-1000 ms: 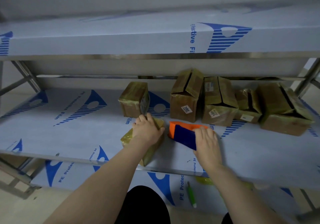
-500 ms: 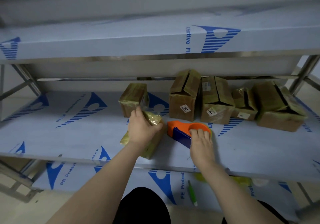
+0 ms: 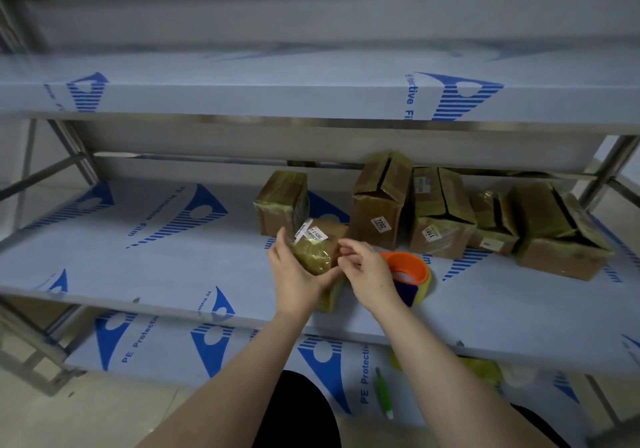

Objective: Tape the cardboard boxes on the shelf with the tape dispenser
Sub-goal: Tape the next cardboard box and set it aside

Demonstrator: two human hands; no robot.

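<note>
A small taped cardboard box (image 3: 317, 252) with a white label is tipped up on end at the front of the middle shelf (image 3: 138, 274). My left hand (image 3: 294, 274) grips it from the left and below. My right hand (image 3: 365, 264) has its fingers curled at the box's right edge and seems to pinch it or the tape there. The orange and blue tape dispenser (image 3: 410, 276) lies on the shelf just behind my right hand, with no hand on it.
Several more cardboard boxes stand in a row behind: a taped one (image 3: 282, 202), a tall one (image 3: 379, 198), one labelled (image 3: 440, 212), a small one (image 3: 493, 221) and a large one (image 3: 561, 229). A green pen (image 3: 383, 394) lies on the lower shelf.
My right hand has let go of the tape dispenser and moved left to the box. My left hand has tipped the box up from lying flat.
</note>
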